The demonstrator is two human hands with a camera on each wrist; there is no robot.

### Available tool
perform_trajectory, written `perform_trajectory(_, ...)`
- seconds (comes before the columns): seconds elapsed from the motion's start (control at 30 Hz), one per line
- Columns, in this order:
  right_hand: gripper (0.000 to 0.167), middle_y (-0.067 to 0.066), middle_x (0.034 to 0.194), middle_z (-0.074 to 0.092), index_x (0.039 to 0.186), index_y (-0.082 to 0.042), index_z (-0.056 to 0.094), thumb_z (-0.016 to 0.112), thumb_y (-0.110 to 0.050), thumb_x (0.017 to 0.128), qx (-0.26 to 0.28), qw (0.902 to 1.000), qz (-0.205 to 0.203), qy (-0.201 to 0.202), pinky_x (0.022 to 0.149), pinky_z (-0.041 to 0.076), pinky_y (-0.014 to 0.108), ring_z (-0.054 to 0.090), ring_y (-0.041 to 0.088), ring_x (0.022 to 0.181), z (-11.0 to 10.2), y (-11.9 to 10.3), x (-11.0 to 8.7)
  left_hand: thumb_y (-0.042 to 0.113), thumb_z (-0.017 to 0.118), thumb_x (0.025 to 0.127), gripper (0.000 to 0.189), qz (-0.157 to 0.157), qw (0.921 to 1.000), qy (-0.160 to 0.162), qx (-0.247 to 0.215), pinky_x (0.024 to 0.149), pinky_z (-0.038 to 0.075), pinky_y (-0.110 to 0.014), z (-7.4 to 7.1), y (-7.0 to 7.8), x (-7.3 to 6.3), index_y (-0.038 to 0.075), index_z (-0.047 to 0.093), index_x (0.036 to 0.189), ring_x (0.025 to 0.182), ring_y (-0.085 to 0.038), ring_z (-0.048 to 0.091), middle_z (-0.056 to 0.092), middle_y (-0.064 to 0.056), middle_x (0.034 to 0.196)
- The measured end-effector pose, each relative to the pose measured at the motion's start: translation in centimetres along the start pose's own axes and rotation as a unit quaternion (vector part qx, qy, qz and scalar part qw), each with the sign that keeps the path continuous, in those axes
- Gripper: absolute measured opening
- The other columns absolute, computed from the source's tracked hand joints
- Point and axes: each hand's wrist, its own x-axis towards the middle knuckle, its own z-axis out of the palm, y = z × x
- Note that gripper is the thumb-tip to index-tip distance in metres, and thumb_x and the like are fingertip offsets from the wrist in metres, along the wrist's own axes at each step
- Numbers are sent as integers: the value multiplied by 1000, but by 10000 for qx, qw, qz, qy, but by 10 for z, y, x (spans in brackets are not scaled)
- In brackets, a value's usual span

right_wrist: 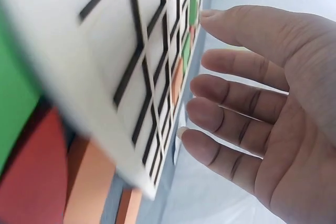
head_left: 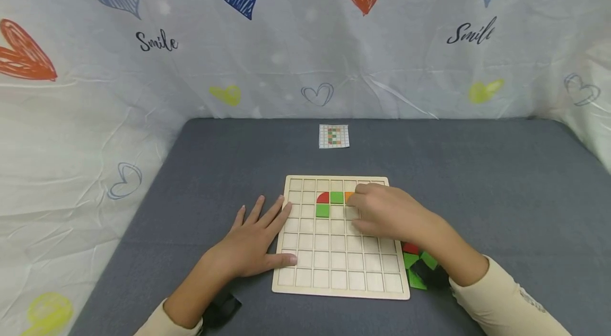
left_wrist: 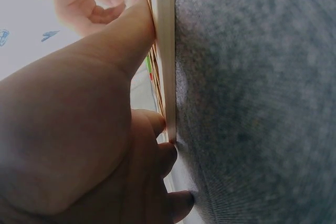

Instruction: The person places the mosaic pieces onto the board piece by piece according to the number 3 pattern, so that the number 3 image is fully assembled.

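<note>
A pale wooden grid board [head_left: 338,277] lies on the grey table. In its upper rows sit a red rounded tile [head_left: 323,197], a green square tile [head_left: 337,197] beside it, another green tile [head_left: 322,211] below the red one, and an orange tile [head_left: 349,196]. My left hand [head_left: 250,248] spreads along the board's left edge, its thumb resting on the frame. Over the upper right of the board hovers my right hand [head_left: 393,211], partly covering the orange tile. Its fingers [right_wrist: 210,114] are loosely bent in the right wrist view, with nothing between them.
Loose green tiles [head_left: 417,279] and a red piece [head_left: 410,248] lie by the board's right edge, partly under the right forearm. Orange pieces [right_wrist: 89,177] show there too in the right wrist view. A small printed pattern card [head_left: 334,136] lies behind the board.
</note>
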Motion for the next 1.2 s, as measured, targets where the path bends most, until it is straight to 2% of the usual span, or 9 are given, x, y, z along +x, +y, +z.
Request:
perform_trajectory(0.27, 15, -4, 94, 63, 99, -13, 74, 78, -14, 84, 130, 9993, 349, 69, 68, 51, 32, 56, 8, 80, -14, 12, -33, 70, 57, 90, 99, 27, 10000, 20, -25, 111, 5, -72, 1, -1, 0, 16, 18, 163, 150, -43, 1, 8, -6, 168)
perform_trajectory(0.37, 18, -6, 96, 63, 102, -13, 74, 79, -14, 84, 203, 9985, 498, 86, 67, 50, 32, 56, 8, 80, -16, 17, -47, 71, 57, 89, 99, 21, 10000, 12, -13, 111, 5, -72, 1, -1, 1, 17, 18, 163, 150, -43, 1, 8, -6, 168)
perform_trajectory(0.53, 16, -11, 94, 61, 97, -19, 73, 81, -16, 83, 278, 9971, 699, 62, 61, 46, 28, 52, 5, 74, -15, 23, -68, 71, 56, 89, 99, 9, 10000, -33, -9, 111, 4, -71, 2, -1, 1, 18, 16, 163, 151, -42, 0, 7, -5, 168)
perform_trajectory(0.7, 20, -13, 92, 60, 99, -18, 74, 84, -15, 82, 414, 9952, 881, 35, 61, 46, 25, 50, 3, 72, -10, 26, -85, 72, 56, 89, 99, 14, 10000, -43, -36, 111, 3, -71, 2, -1, 1, 18, 17, 163, 151, -41, -1, 7, -4, 168)
perform_trajectory(0.83, 20, -15, 91, 59, 99, -19, 74, 84, -16, 82, 427, 9946, 939, 110, 61, 45, 25, 50, 2, 72, -8, 27, -95, 73, 55, 89, 100, -5, 10000, -46, -19, 111, 3, -71, 3, -2, 2, 18, 16, 163, 151, -41, -1, 6, -4, 168)
perform_trajectory(1.03, 22, -18, 93, 59, 102, -23, 72, 84, -25, 84, 528, 9922, 1125, -25, 63, 47, 28, 51, 0, 75, -7, 28, -102, 72, 55, 89, 100, 10, 10000, -32, -21, 111, 3, -71, 3, -2, 1, 18, 15, 163, 151, -41, -2, 5, -3, 168)
perform_trajectory(1.2, 28, -13, 95, 60, 111, -16, 72, 82, -22, 85, 390, 9916, 1231, 62, 66, 50, 33, 55, 4, 79, -8, 33, -101, 72, 55, 89, 100, 46, 10000, -29, -44, 111, 3, -72, 2, -2, 1, 17, 16, 163, 151, -41, -2, 6, -4, 168)
